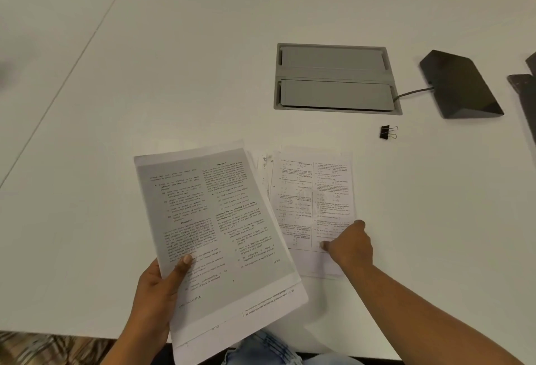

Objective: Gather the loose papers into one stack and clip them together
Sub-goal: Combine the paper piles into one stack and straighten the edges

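Note:
My left hand holds a small bundle of printed papers by its lower left edge, lifted and tilted above the white table. The top sheet is greyish with two columns of text. To its right, loose printed sheets lie flat on the table, slightly fanned. My right hand rests on their lower right part, fingertips pressing or pinching the top sheet. A black binder clip with silver handles lies on the table beyond the sheets, to the right, untouched.
A grey recessed cable hatch is set into the table behind the papers. A dark wedge-shaped device with a cable stands at the right. Another dark object shows at the right edge. The table's near edge runs just under the held papers.

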The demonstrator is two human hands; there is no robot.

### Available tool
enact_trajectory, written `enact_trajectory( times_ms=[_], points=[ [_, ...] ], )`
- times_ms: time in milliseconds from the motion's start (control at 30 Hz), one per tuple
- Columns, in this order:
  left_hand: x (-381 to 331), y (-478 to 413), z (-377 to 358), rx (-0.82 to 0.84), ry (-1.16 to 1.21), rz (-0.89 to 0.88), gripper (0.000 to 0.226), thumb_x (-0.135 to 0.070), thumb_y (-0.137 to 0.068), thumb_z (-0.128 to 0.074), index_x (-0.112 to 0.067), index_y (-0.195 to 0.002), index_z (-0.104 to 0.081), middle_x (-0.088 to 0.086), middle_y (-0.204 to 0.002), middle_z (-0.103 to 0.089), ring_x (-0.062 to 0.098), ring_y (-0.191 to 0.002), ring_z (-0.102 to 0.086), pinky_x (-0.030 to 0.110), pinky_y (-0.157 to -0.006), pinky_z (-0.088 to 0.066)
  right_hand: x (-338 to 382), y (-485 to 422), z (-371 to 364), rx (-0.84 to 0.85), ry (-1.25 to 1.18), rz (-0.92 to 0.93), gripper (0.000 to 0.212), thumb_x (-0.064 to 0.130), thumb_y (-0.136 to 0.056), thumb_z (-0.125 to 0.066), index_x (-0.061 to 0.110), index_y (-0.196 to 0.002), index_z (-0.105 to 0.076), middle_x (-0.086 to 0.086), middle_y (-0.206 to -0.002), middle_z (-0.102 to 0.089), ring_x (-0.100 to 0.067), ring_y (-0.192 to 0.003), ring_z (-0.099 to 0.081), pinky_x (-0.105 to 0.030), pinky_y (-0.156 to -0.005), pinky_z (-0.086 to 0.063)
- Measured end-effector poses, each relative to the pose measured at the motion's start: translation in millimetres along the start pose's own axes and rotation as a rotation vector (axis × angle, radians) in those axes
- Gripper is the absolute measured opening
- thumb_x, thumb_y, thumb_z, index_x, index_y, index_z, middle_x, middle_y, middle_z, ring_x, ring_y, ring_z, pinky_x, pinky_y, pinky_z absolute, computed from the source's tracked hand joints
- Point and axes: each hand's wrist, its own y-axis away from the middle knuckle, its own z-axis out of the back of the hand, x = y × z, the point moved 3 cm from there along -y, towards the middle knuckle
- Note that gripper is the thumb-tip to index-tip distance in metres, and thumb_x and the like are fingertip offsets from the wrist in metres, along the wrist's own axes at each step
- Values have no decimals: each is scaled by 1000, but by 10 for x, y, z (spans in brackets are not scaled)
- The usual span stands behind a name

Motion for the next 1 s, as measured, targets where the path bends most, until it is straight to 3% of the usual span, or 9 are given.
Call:
enact_trajectory(
  times_ms=[167,300,500,633,733,1000],
  points=[
    [-14,-23,-30,6,-13,3,33,-30,-75,-69,-18,-106,-68,8,-94,-79,33,-80,-76,48,-75,-60,39,22,29,-39,146,22,81,34,-59,-91,6,-122,-48,-15,-119,-56,-34,-111,-58,-42,-82,-52],
    [-6,-27,-71,19,-8,1,34,-30,-74,-69,-18,-105,-68,7,-92,-80,29,-76,-77,44,-69,-61,31,-40,29,43,49,4,74,27,-57,-92,8,-116,-51,-12,-113,-64,-33,-102,-64,-37,-78,-56],
    [20,-17,-66,7,-19,15,35,-28,-77,-70,-17,-110,-67,10,-98,-79,37,-85,-75,52,-79,-59,4,-65,30,119,-6,11,62,30,-52,-94,12,-104,-65,-8,-104,-73,-28,-91,-69,-35,-75,-58],
    [10,-27,-65,-20,-24,26,22,-20,-87,-67,-19,-109,-68,10,-98,-79,39,-88,-74,54,-82,-58,-15,16,62,-29,103,53,80,40,-54,-92,9,-117,-53,-11,-116,-59,-31,-106,-61,-39,-81,-56],
    [-7,-33,-62,-30,-30,22,21,-20,-88,-66,-19,-110,-67,9,-98,-79,38,-88,-74,51,-79,-59,8,82,38,-97,155,75,82,39,-61,-89,6,-124,-48,-14,-123,-51,-31,-114,-53,-40,-86,-51],
    [30,9,16,-38,-39,18,24,-21,-84,-67,-20,-109,-68,9,-96,-79,36,-85,-75,50,-81,-57,138,7,-29,29,45,86,77,19,-59,-92,4,-119,-47,-14,-118,-61,-31,-106,-63,-35,-82,-53]
  ],
)
